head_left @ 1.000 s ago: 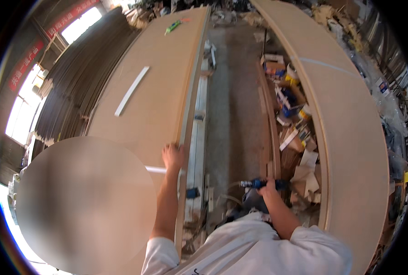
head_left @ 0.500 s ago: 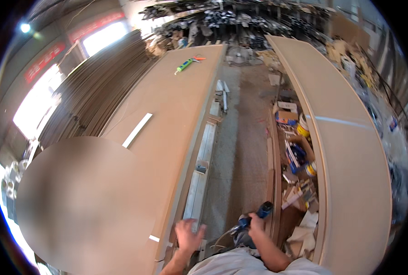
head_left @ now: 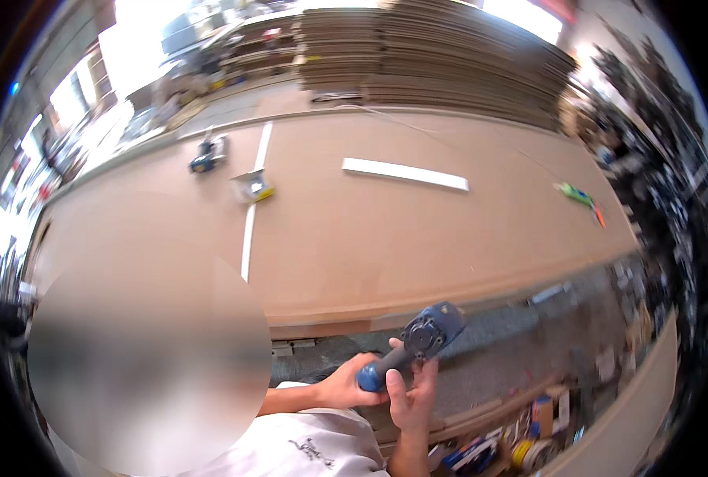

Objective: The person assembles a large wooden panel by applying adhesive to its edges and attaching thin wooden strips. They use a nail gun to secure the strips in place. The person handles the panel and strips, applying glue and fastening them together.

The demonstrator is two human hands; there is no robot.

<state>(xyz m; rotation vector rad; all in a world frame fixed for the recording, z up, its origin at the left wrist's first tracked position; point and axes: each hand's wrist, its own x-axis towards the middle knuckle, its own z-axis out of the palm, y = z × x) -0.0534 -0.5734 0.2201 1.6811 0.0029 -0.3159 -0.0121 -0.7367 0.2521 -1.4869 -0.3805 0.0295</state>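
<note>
Both of my hands are on a dark blue and black power tool [head_left: 427, 334] with a round, screwed housing and a thick handle; I cannot tell its exact kind. My left hand [head_left: 346, 385] is closed around the blue lower end of that handle. Higher up, near the housing, my right hand [head_left: 414, 401] wraps the handle with its thumb and fingers. The tool tilts up to the right, just off the near edge of a large brown panel [head_left: 402, 254]. Motion blur softens the details.
On the panel lie a white strip [head_left: 406, 175], a small open box [head_left: 255, 188], another blue tool [head_left: 205, 154] and a green tool with an orange end [head_left: 580, 196]. Stacked brown sheets [head_left: 465, 67] rise behind. A second panel [head_left: 632, 405] stands right. A blurred disc hides the lower left.
My view has swung left, toward the panel. The power tool has come up from low beside me, and my left hand, free before, now grips it along with my right.
</note>
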